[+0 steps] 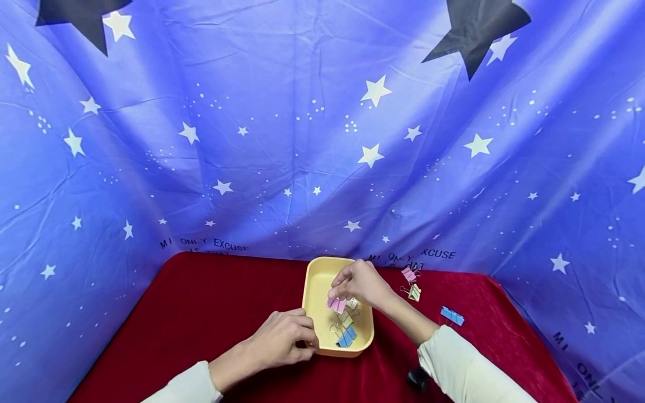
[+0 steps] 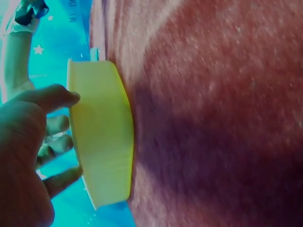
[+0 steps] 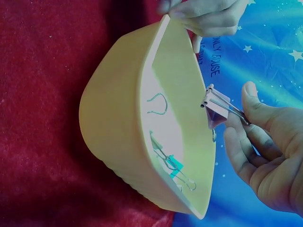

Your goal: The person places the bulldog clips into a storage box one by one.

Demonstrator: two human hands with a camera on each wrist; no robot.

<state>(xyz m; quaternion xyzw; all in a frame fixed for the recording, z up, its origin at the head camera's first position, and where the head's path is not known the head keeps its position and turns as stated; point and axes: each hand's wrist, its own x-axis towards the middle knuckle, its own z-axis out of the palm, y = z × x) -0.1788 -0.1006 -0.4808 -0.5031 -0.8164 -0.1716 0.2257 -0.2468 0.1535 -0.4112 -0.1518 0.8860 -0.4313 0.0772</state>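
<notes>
A yellow plastic tray (image 1: 319,280) stands on the red cloth. My left hand (image 1: 284,338) grips its near left rim, thumb on the outer wall (image 2: 102,127) in the left wrist view. Over the tray, my right hand (image 1: 364,284) pinches a pink binder clip (image 3: 218,111) by its wire handles. In the right wrist view this clip hangs apart from the tray floor, near the far wall. Inside the tray lie a blue binder clip (image 1: 346,337) and pale yellow binder clips (image 1: 346,319), partly overlapping; the right wrist view shows them only partly behind the wall.
Right of the tray, a pink binder clip (image 1: 410,274), a yellow binder clip (image 1: 414,292) and a blue binder clip (image 1: 452,315) lie on the red cloth (image 1: 211,302). A black object (image 1: 417,379) sits by the right sleeve. A blue starry curtain (image 1: 282,140) surrounds the table's back and sides.
</notes>
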